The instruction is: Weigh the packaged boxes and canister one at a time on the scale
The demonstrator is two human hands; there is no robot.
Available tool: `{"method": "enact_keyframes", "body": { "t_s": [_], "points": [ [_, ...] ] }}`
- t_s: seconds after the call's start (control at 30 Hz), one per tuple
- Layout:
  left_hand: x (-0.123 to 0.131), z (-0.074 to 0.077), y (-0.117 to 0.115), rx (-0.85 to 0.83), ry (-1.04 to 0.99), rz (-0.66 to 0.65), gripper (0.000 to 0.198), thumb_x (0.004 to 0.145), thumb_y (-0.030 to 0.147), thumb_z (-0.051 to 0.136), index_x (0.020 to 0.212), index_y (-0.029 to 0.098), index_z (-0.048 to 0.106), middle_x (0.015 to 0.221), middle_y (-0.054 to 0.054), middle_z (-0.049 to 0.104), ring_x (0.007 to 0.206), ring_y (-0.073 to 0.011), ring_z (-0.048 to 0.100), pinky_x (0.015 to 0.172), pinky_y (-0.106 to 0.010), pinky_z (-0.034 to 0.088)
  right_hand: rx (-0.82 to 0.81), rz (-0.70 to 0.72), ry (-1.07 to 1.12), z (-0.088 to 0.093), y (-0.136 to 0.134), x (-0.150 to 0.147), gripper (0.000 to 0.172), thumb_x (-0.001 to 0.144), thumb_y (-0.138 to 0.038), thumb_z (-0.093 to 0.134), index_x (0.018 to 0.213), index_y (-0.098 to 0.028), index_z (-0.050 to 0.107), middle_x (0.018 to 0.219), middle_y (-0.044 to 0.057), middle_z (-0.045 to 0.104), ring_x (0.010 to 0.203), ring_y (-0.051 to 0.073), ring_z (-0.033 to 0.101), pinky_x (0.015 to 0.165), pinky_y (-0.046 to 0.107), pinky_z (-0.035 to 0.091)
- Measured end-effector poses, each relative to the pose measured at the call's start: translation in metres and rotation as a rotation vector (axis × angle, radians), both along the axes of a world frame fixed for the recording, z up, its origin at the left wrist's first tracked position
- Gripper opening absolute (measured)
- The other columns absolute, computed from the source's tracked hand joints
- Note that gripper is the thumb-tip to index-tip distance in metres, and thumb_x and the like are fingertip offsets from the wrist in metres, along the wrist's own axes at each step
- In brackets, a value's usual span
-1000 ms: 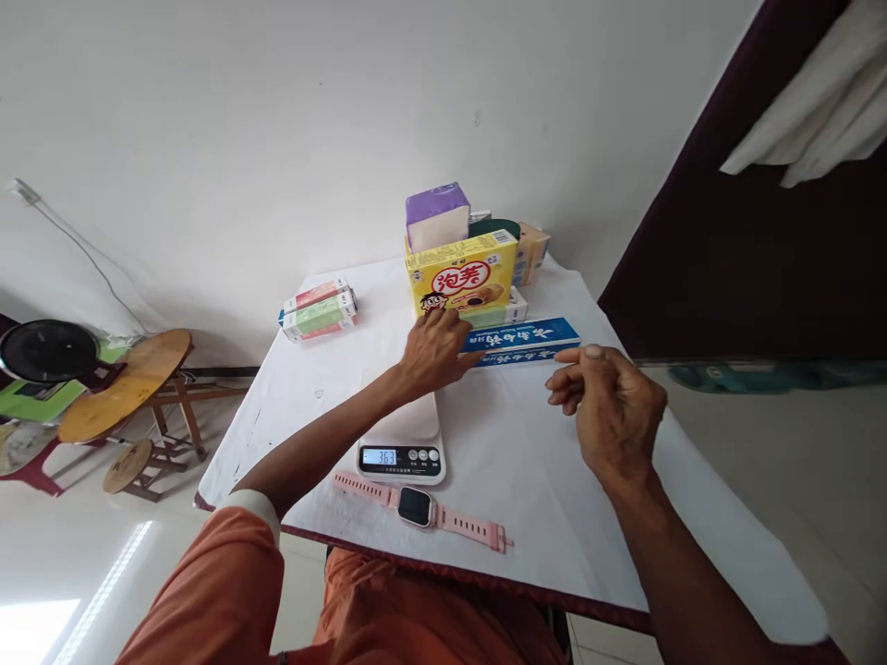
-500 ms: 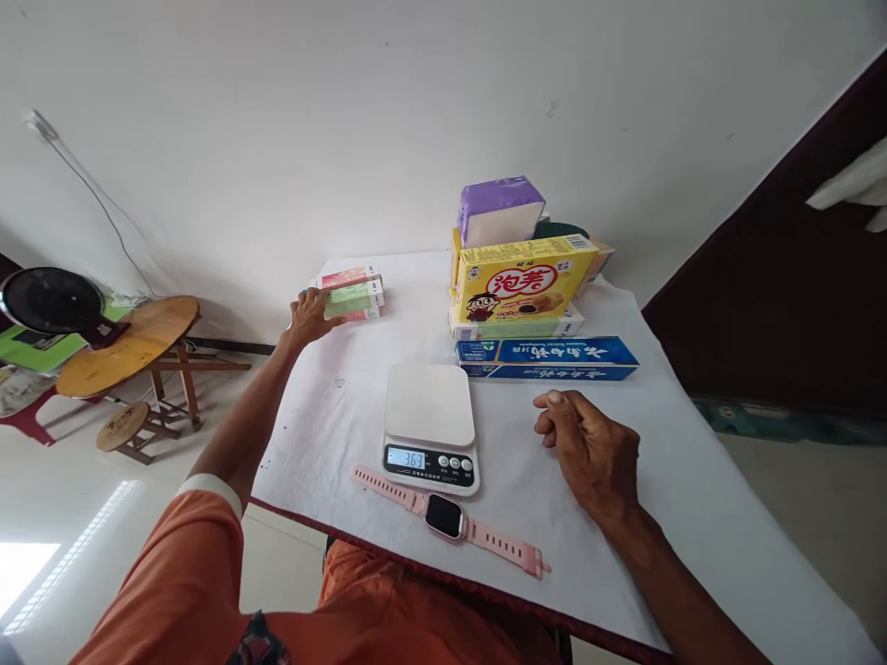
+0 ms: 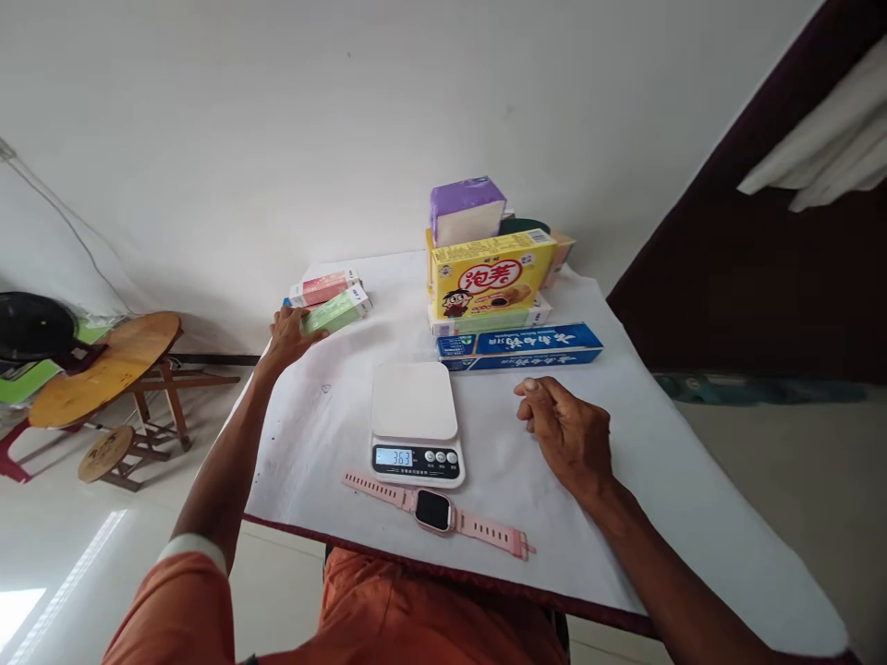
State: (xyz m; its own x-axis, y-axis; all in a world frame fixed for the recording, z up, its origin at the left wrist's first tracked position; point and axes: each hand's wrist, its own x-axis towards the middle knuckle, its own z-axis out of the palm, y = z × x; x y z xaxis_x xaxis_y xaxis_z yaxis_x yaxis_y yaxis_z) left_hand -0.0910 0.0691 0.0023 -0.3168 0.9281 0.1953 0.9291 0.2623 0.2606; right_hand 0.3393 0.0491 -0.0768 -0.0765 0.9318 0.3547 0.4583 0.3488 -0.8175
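My left hand [image 3: 289,336] grips the near end of a slim green-and-white carton [image 3: 339,311] at the table's far left. A similar red-and-white carton [image 3: 322,287] lies just behind it. My right hand [image 3: 569,432] is curled closed above the cloth on the right, and nothing shows in its fingers. Between the hands sits a white digital kitchen scale [image 3: 414,402] with a bare platform. Its lit display seems to read 363. A pink smartwatch [image 3: 433,510] lies stretched out in front of the scale.
Behind the scale lies a blue toothpaste box [image 3: 519,346]. A yellow snack box [image 3: 492,277] stands on another green-and-white carton [image 3: 485,320], with a purple-and-white pack [image 3: 468,209] behind. A white cloth [image 3: 305,443] covers the table. A wooden table [image 3: 149,337] and stool [image 3: 111,451] stand left.
My left hand has drawn the green carton toward me and turned it at an angle, apart from the red one. The view has shifted slightly right. My right hand stays curled.
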Motion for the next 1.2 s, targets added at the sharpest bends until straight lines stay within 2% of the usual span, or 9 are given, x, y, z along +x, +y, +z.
{"method": "enact_keyframes", "body": {
  "t_s": [0.07, 0.2, 0.37, 0.53, 0.73, 0.8, 0.9, 1.03, 1.2],
  "points": [
    [0.014, 0.006, -0.021, 0.045, -0.001, -0.091, 0.049, 0.086, 0.05, 0.077, 0.124, 0.022, 0.063, 0.129, -0.014, 0.057, 0.127, -0.0357, 0.051, 0.11, -0.051, 0.042, -0.004, -0.001, 0.005, 0.0, 0.001, 0.0, 0.053, 0.104, -0.067, 0.037, 0.085, -0.026, 0.064, 0.066, 0.002, 0.066, 0.053, 0.019, 0.06, 0.059, 0.032, 0.05],
    [0.058, 0.014, -0.06, 0.059, 0.007, -0.376, 0.05, 0.084, 0.055, 0.08, 0.119, 0.023, 0.065, 0.119, -0.01, 0.061, 0.116, -0.0315, 0.057, 0.103, -0.048, 0.047, -0.012, -0.016, 0.019, 0.001, 0.002, 0.0, 0.054, 0.104, -0.068, 0.036, 0.084, -0.026, 0.062, 0.065, 0.002, 0.065, 0.054, 0.019, 0.061, 0.058, 0.032, 0.049],
    [0.11, 0.001, -0.082, -0.016, 0.009, -0.554, 0.05, 0.086, 0.057, 0.079, 0.12, 0.023, 0.065, 0.114, -0.009, 0.062, 0.109, -0.0299, 0.057, 0.095, -0.048, 0.048, 0.002, -0.034, 0.025, 0.003, 0.002, 0.003, 0.057, 0.104, -0.07, 0.034, 0.083, -0.025, 0.062, 0.064, 0.002, 0.065, 0.053, 0.018, 0.062, 0.06, 0.032, 0.048],
    [0.123, -0.01, -0.079, -0.063, 0.047, -0.551, 0.051, 0.085, 0.05, 0.083, 0.123, 0.022, 0.064, 0.117, -0.01, 0.062, 0.112, -0.0317, 0.057, 0.095, -0.05, 0.047, 0.026, -0.059, 0.024, 0.006, 0.003, 0.005, 0.061, 0.103, -0.073, 0.032, 0.083, -0.025, 0.063, 0.063, 0.002, 0.066, 0.053, 0.018, 0.061, 0.061, 0.032, 0.049],
    [0.122, -0.004, -0.08, -0.057, 0.059, -0.579, 0.077, 0.082, 0.054, 0.085, 0.145, 0.026, 0.051, 0.136, -0.014, 0.058, 0.125, -0.0361, 0.053, 0.102, -0.054, 0.046, 0.058, -0.066, 0.028, 0.009, 0.004, 0.007, 0.063, 0.104, -0.074, 0.03, 0.082, -0.025, 0.062, 0.064, 0.003, 0.066, 0.053, 0.017, 0.06, 0.064, 0.032, 0.05],
    [0.125, -0.002, -0.08, -0.037, 0.066, -0.595, 0.079, 0.083, 0.055, 0.084, 0.147, 0.025, 0.049, 0.14, -0.015, 0.057, 0.129, -0.037, 0.052, 0.104, -0.055, 0.045, 0.063, -0.072, 0.037, 0.009, 0.004, 0.008, 0.061, 0.105, -0.072, 0.03, 0.081, -0.024, 0.061, 0.064, 0.003, 0.066, 0.053, 0.017, 0.06, 0.065, 0.031, 0.049],
    [0.131, -0.002, -0.08, -0.034, 0.076, -0.618, 0.076, 0.084, 0.053, 0.084, 0.144, 0.024, 0.051, 0.138, -0.015, 0.059, 0.128, -0.0364, 0.053, 0.105, -0.055, 0.045, 0.087, -0.078, 0.063, 0.008, 0.006, 0.01, 0.058, 0.106, -0.069, 0.032, 0.082, -0.024, 0.061, 0.063, 0.002, 0.065, 0.054, 0.017, 0.061, 0.064, 0.031, 0.048],
    [0.136, -0.001, -0.076, -0.064, 0.071, -0.609, 0.053, 0.085, 0.036, 0.084, 0.129, 0.023, 0.06, 0.12, -0.009, 0.066, 0.114, -0.0312, 0.061, 0.099, -0.05, 0.049, 0.136, -0.084, 0.102, 0.008, 0.009, 0.012, 0.056, 0.107, -0.065, 0.034, 0.082, -0.023, 0.061, 0.061, 0.001, 0.064, 0.052, 0.016, 0.06, 0.061, 0.03, 0.047],
    [0.156, 0.018, -0.053, 0.019, -0.022, -0.632, 0.047, 0.085, 0.036, 0.083, 0.123, 0.021, 0.062, 0.116, -0.008, 0.068, 0.107, -0.0265, 0.066, 0.092, -0.042, 0.053, 0.177, -0.123, 0.114, 0.013, 0.009, 0.017, 0.053, 0.108, -0.061, 0.036, 0.081, -0.023, 0.061, 0.061, 0.0, 0.064, 0.051, 0.015, 0.059, 0.062, 0.03, 0.047]
  ]
}}
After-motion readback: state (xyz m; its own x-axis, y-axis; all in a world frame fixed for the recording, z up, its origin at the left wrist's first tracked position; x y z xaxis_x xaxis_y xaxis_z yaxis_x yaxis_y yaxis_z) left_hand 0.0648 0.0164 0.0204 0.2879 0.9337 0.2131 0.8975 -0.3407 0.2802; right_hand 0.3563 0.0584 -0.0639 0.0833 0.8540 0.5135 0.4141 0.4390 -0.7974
